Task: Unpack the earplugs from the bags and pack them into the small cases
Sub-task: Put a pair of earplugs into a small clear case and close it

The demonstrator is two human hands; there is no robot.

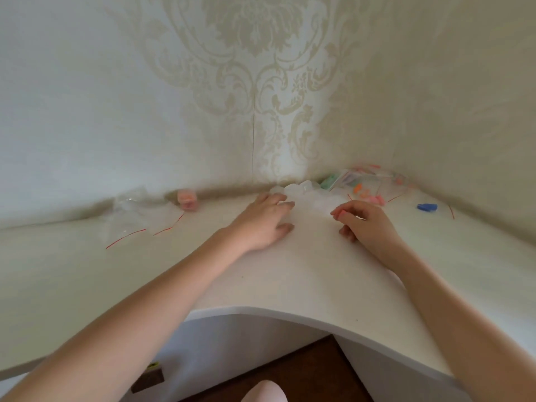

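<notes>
My left hand reaches forward over the white table, fingers spread, its fingertips touching a cluster of clear small cases near the back corner. My right hand is curled, pinching a pink earplug between thumb and fingers. Clear bags with coloured earplugs lie at the back right corner. A small case filled with pink earplugs stands against the wall at the left. Loose pink earplugs lie beside the bags.
Empty clear bags with red seal strips lie at the left. A blue earplug pair rests at the right. Patterned walls meet in a corner behind the white table, whose front edge curves inward.
</notes>
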